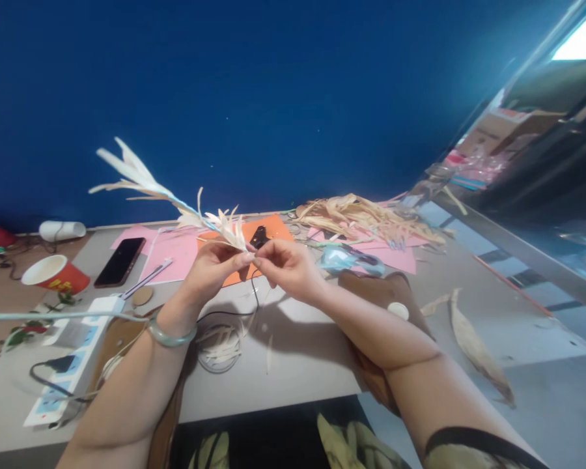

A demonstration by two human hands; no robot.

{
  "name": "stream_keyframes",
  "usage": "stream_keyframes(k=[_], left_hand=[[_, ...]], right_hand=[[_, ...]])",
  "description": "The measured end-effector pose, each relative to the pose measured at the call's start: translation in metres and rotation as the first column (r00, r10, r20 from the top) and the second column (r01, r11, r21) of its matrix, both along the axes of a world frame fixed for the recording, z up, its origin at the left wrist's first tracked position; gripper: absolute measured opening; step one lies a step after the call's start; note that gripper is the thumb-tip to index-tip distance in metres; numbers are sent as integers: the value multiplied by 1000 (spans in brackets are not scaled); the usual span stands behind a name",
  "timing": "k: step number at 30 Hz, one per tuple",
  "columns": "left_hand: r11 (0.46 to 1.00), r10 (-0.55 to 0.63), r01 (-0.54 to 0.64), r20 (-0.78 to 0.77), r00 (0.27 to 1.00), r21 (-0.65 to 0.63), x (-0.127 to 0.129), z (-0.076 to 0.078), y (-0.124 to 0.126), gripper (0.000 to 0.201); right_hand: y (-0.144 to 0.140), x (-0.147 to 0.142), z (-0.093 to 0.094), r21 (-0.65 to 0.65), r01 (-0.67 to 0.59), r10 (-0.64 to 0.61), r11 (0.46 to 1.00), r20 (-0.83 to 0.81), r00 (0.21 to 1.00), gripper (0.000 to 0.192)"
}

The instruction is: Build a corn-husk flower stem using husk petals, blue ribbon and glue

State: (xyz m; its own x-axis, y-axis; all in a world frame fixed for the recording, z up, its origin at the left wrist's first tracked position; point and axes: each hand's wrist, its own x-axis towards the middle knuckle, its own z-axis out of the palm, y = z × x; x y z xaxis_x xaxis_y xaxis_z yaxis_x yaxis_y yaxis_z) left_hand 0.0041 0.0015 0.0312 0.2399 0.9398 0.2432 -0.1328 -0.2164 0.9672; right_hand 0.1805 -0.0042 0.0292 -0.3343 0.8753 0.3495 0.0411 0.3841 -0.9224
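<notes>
A long stem with pale dried-husk petals [139, 174] slants up to the left from my hands, with a second tuft of petals near its lower end. Closed around that lower end is my left hand [217, 264], a pale green bangle on its wrist. The fingers of my right hand [288, 268] are pinched together at the same spot, touching the left fingertips. What lies exactly between the fingertips is too small to make out. Behind the hands, a black hot-glue-gun-like tool [258, 236] lies on orange paper [280, 226], partly hidden.
Dried husks [366, 215] lie heaped at the back right. A phone [120, 262], red paper cup [56, 273] and power strip [73, 365] are on the left. Husk scraps in a round dish [219, 345] sit below my hands. A blue wall [273, 98] rises behind.
</notes>
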Motion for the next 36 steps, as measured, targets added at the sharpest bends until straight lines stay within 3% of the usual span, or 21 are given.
stream_keyframes(k=[3,8,16,20,27,36], left_hand=[[998,-64,64,2,998,11,-3,2,2,16],[999,-48,48,14,999,-15,-4,-1,4,13],[996,75,-80,-98,992,-50,-3,1,2,20],[998,64,-68,-177,982,-14,-3,-2,3,28],[993,66,-83,-173,983,-89,4,1,-1,36],[981,169,-179,-137,976,-68,9,3,-3,34]], right_hand=[[4,-1,-2,-158,-143,123,977,-134,983,32],[10,-4,-10,-255,-260,184,931,-287,940,39],[15,-3,-14,-232,-132,96,964,-160,982,42],[19,2,-10,-238,-132,116,962,-82,990,40],[24,6,-6,-269,-173,166,947,-49,985,33],[16,2,-6,-123,-30,36,992,43,998,24]])
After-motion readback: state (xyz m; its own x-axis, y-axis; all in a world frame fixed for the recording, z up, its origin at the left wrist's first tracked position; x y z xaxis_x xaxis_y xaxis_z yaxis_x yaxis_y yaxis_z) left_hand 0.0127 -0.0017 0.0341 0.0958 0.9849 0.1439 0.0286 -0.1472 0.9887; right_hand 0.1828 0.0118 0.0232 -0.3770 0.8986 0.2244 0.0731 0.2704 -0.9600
